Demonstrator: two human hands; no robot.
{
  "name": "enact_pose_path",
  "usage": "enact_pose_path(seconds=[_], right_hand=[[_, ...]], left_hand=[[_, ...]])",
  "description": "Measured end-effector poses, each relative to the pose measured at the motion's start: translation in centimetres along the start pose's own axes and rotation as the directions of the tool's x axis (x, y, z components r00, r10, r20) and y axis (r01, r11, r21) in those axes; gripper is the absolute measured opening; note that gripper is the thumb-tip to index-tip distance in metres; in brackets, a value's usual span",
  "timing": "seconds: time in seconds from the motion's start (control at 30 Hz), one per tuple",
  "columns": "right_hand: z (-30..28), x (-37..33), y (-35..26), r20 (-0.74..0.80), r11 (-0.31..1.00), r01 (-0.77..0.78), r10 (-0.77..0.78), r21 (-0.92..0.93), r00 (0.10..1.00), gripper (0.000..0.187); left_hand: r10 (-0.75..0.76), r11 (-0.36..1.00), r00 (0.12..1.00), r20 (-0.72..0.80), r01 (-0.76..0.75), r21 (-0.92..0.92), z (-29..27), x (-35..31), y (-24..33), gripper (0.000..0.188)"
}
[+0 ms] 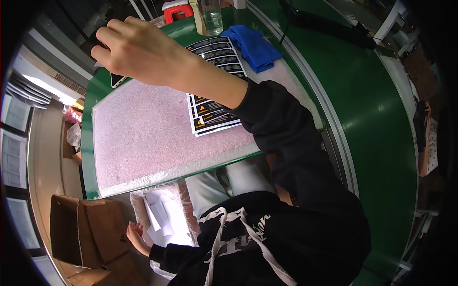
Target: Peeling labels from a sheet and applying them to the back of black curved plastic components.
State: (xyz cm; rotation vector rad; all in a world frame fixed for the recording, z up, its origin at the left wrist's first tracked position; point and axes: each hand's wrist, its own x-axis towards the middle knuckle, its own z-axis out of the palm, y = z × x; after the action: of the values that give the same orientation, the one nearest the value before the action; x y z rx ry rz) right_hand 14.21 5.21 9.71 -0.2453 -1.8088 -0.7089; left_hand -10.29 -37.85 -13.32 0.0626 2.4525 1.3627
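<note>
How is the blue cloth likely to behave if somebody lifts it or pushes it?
The blue cloth is probably floppy, since it lies crumpled in loose folds. It seems to be fabric only, so likely light. Pushed toward the printed sheet close beside it, it may bunch up rather than roll, having no round shape.

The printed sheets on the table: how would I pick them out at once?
On the green table lies a pinkish mat. On it, partly hidden by the right forearm, are the printed sheets. Their black bands and orange triangles set them apart from the crumpled blue cloth nearby.
</note>
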Motion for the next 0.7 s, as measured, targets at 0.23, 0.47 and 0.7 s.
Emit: enact_pose_path(seconds=[0.23, 0.47, 0.7], right_hand=[[-0.1, -0.5, -0.4, 0.173, 0.996, -0.008, 0.025, -0.094, 0.985, 0.015], [-0.6, -0.6, 0.1, 0.158, 0.986, -0.089, 0.111, -0.139, 0.981, 0.019], [-0.6, -0.4, 0.3, 0.194, 0.989, -0.075, 0.099, -0.124, 0.976, 0.012]], left_hand=[[0.92, 0.346, 0.133, 0.368, -0.718, -0.604, 15.5, -20.7, 18.3, 0.021], [0.962, -0.265, -0.273, 0.024, -0.948, -0.177, 24.4, -26.7, 23.6, 0.05], [0.957, -0.25, -0.271, 0.101, -0.952, -0.178, 25.6, -26.6, 22.4, 0.049]])
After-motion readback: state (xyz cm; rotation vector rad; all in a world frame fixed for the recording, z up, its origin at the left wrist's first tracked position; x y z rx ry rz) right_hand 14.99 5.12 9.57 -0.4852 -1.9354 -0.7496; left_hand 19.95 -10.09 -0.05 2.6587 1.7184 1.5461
